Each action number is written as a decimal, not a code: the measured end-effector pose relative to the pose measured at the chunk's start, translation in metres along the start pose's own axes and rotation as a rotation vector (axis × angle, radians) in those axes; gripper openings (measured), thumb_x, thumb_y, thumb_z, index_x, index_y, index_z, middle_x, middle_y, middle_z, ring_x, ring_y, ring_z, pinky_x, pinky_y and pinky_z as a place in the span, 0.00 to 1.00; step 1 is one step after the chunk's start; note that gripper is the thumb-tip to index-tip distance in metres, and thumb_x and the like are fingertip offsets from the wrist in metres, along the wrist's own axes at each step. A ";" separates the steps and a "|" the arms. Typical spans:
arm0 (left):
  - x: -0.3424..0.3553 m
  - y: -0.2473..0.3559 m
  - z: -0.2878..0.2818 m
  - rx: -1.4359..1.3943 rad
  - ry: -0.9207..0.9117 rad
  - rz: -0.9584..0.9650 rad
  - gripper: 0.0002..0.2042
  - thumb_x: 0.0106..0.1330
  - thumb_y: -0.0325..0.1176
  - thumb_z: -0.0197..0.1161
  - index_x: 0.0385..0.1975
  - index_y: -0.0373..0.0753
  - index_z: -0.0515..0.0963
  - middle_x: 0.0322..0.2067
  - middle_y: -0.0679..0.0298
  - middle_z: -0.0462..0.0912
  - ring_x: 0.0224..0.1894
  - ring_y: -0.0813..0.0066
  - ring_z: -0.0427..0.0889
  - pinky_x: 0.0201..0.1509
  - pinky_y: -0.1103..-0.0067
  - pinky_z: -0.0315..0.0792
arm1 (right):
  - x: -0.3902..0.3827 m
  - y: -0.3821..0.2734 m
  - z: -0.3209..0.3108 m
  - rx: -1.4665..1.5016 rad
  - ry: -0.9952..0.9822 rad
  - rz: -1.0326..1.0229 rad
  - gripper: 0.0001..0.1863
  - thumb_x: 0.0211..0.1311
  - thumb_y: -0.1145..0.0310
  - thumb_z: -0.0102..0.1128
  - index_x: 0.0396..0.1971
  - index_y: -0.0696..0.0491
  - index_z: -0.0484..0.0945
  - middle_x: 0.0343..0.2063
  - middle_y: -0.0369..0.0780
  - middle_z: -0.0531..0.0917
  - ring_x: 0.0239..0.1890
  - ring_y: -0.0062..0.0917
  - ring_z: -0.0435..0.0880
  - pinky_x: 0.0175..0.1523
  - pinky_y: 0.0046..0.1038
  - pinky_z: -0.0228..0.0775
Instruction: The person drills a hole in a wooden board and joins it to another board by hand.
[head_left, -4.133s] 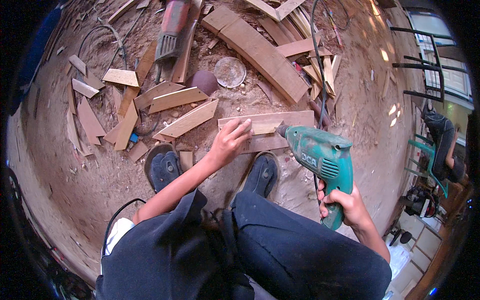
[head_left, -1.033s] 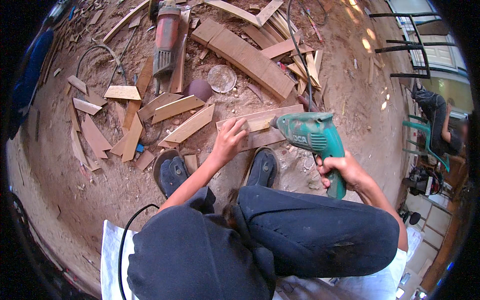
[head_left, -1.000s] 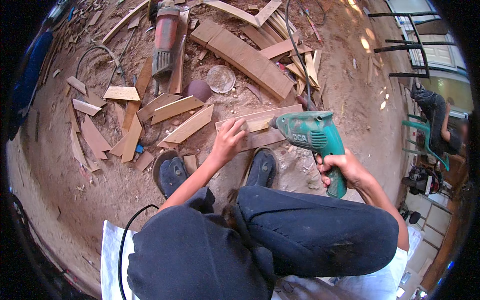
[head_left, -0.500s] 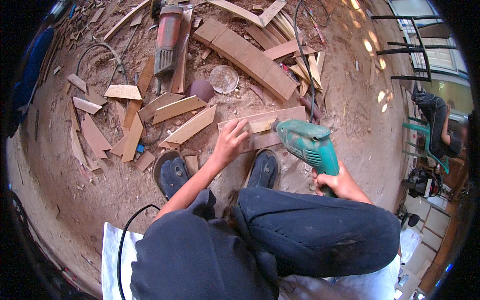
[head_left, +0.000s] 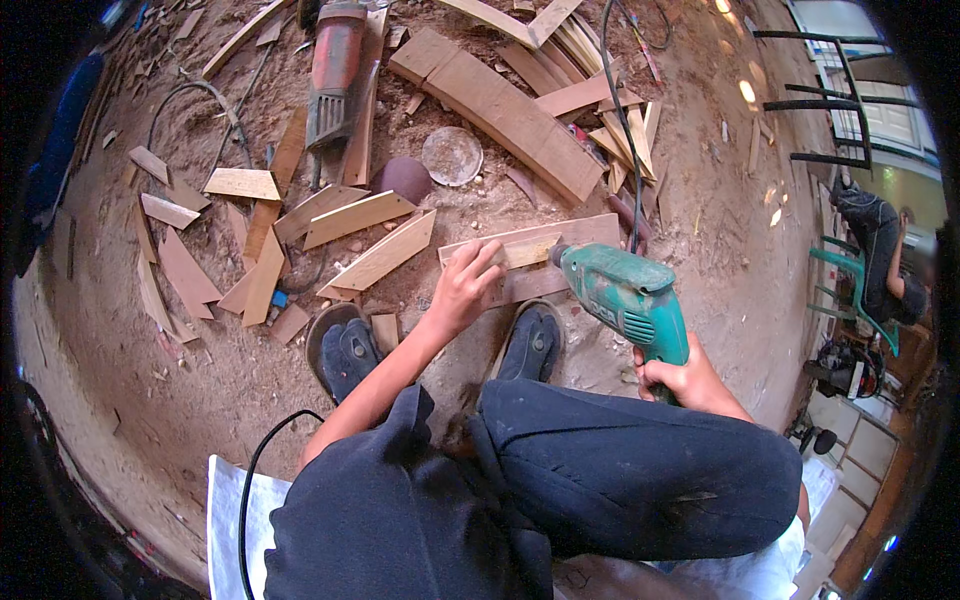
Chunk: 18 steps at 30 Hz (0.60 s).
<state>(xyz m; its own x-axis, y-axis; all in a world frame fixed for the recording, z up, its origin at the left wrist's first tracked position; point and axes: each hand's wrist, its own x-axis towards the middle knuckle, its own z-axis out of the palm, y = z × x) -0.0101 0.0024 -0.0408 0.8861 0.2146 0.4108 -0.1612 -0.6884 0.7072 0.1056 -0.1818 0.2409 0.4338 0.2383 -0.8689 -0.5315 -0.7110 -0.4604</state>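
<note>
My left hand (head_left: 463,286) presses flat on a short wooden board (head_left: 575,234) that lies on the dusty floor in front of my feet. A smaller light wood piece (head_left: 522,250) rests on that board just right of my fingers. My right hand (head_left: 683,379) grips the handle of a green electric drill (head_left: 628,294). The drill's nose points left at the small wood piece, and its tip looks close to or touching the wood. I am squatting, with my dark sandals (head_left: 345,348) on either side of my left forearm.
Many cut wood offcuts (head_left: 378,256) lie scattered on the left. Long planks (head_left: 502,103) lie at the back, with an orange power tool (head_left: 333,62), a round clear lid (head_left: 452,155) and cables nearby. Another person (head_left: 882,252) sits at the far right by a green chair.
My right hand has brought the drill down and leftward, so its nose now sits at the small wood piece. My left hand stays on the board.
</note>
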 end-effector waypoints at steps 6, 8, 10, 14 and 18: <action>0.003 0.001 -0.003 -0.037 -0.017 -0.022 0.14 0.45 0.22 0.61 0.34 0.39 0.76 0.54 0.57 0.73 0.55 0.54 0.71 0.57 0.63 0.67 | 0.004 0.001 -0.002 0.002 0.004 -0.010 0.13 0.45 0.81 0.56 0.34 0.60 0.69 0.23 0.39 0.74 0.17 0.24 0.75 0.20 0.28 0.68; 0.002 -0.001 -0.002 -0.038 -0.032 -0.012 0.13 0.46 0.24 0.61 0.35 0.39 0.77 0.54 0.57 0.73 0.55 0.53 0.71 0.57 0.63 0.67 | 0.004 -0.001 -0.003 0.022 0.000 0.001 0.13 0.45 0.81 0.56 0.34 0.60 0.69 0.22 0.39 0.73 0.17 0.24 0.75 0.20 0.28 0.68; 0.003 -0.002 -0.001 -0.009 -0.020 0.001 0.13 0.47 0.25 0.61 0.35 0.39 0.77 0.54 0.57 0.73 0.55 0.53 0.71 0.57 0.63 0.67 | 0.003 -0.002 -0.002 0.028 0.008 -0.003 0.13 0.46 0.81 0.56 0.35 0.61 0.70 0.23 0.39 0.74 0.17 0.24 0.76 0.21 0.27 0.68; -0.002 -0.003 0.000 0.000 -0.019 -0.003 0.14 0.48 0.27 0.62 0.37 0.39 0.77 0.54 0.58 0.73 0.55 0.54 0.71 0.57 0.63 0.67 | 0.002 0.000 -0.003 -0.025 -0.018 -0.017 0.14 0.46 0.79 0.57 0.37 0.61 0.73 0.26 0.40 0.79 0.19 0.23 0.77 0.23 0.25 0.70; -0.002 -0.002 0.002 0.008 -0.004 0.001 0.14 0.47 0.27 0.62 0.37 0.40 0.78 0.54 0.58 0.73 0.55 0.54 0.71 0.57 0.64 0.68 | 0.001 0.007 -0.004 -0.036 -0.042 -0.032 0.14 0.47 0.78 0.57 0.38 0.61 0.75 0.29 0.41 0.82 0.21 0.21 0.78 0.26 0.23 0.71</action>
<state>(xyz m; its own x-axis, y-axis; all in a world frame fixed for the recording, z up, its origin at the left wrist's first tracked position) -0.0104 0.0025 -0.0438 0.8875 0.2112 0.4095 -0.1587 -0.6942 0.7020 0.1051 -0.1889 0.2372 0.4186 0.2883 -0.8612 -0.4909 -0.7259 -0.4817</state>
